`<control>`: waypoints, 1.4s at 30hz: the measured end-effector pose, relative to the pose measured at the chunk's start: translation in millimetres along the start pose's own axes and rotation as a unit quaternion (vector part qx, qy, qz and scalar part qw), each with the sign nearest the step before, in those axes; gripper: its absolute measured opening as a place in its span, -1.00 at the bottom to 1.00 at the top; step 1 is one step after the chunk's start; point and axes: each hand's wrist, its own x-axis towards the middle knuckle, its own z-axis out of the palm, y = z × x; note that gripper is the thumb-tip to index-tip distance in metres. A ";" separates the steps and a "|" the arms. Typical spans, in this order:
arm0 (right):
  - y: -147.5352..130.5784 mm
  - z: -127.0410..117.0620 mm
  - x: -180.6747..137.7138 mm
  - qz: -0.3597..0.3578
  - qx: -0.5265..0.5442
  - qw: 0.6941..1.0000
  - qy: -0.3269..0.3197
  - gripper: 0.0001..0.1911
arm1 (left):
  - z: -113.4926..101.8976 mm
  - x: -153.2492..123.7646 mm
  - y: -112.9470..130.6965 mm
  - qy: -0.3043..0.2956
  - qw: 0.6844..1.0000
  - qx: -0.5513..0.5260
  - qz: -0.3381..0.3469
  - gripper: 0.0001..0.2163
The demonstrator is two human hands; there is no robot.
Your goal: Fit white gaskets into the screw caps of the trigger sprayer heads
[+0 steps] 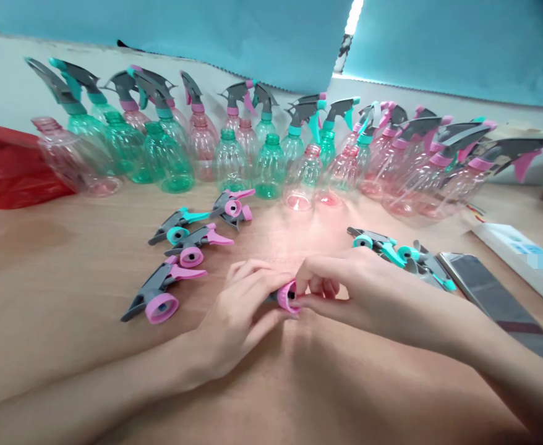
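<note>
My left hand (239,315) is wrapped round a grey spray head with a pink screw cap (288,296), just above the wooden table (44,278). My right hand (346,287) pinches the pink cap from the right side, fingers closed on it. Most of the head's grey body is hidden under my left fingers. To the left lie several loose spray heads with pink (160,300) and teal (176,230) caps. More loose teal-capped heads (404,254) lie behind my right hand.
Rows of green (172,154) and pink (306,176) clear plastic bottles stand along the back, some fitted with trigger heads. A red plastic bag (7,164) lies at far left. A dark phone (494,296) and a white box (522,256) rest at right.
</note>
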 end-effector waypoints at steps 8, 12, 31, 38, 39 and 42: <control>-4.0 21.0 6.1 0.030 0.139 0.989 0.039 -0.82 | -4.3 -1.4 -1.7 -0.006 1.000 0.004 0.000 -0.85; -3.8 29.7 7.9 0.071 0.293 0.953 0.027 -0.76 | -6.2 -2.3 -2.1 -0.004 1.000 0.004 0.003 -0.82; -17.4 38.4 1.8 0.056 0.148 0.981 0.110 -0.76 | -5.4 -0.7 2.0 0.012 0.995 0.082 0.055 -0.90; -20.3 44.1 3.9 0.102 0.074 0.987 0.103 -0.79 | -3.8 -1.7 1.7 0.025 0.992 0.109 0.061 -0.89; -20.4 45.0 4.2 0.118 0.071 0.986 0.096 -0.80 | -3.3 -1.9 2.2 0.026 0.991 0.113 0.059 -0.89; -19.7 47.3 4.9 0.140 0.081 0.983 0.083 -0.80 | -2.3 -2.5 3.4 0.031 0.989 0.125 0.066 -0.90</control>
